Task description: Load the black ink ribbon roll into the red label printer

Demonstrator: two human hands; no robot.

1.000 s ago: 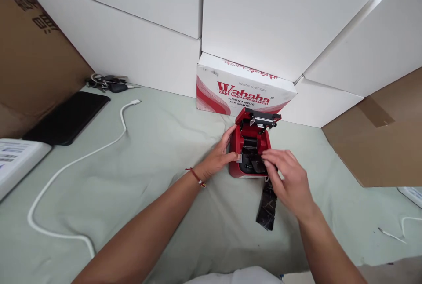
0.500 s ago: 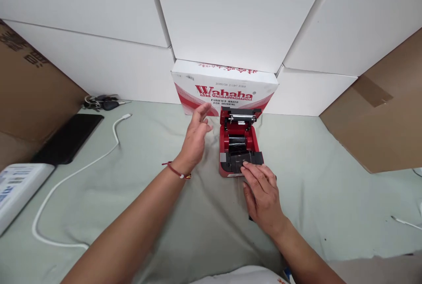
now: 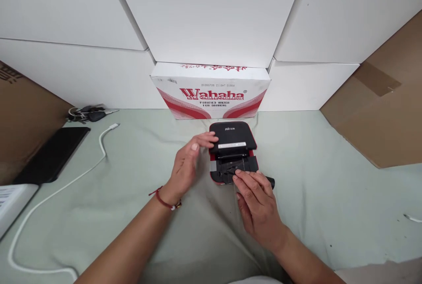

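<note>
A small red and black printer [image 3: 232, 132] sits in front of me, its black lid tilted over the back half and not fully down. A strip of dark film [image 3: 229, 166] lies across its exposed front. My left hand [image 3: 187, 166], wearing a red cord bracelet [image 3: 166, 200], has stretched fingers touching the left edge of the lid. My right hand [image 3: 259, 207] is at the front edge, its fingers close together and their tips pressing on the film. A black rounded thing [image 3: 271, 182] sticks out beside the right hand, mostly hidden.
A white and red Wahaha water box [image 3: 212, 95] stands behind the printer against white panels [image 3: 211, 16]. To the left are keys [image 3: 90, 113], a black phone-like slab [image 3: 54, 154], a white cable [image 3: 62, 181] and a white device [image 3: 15, 205]. Cardboard [image 3: 372, 117] stands at right.
The lid has swung down from upright toward me, covering the inside rollers. My left hand has come to its left edge. My right hand stays at the printer's front; the view has shifted slightly.
</note>
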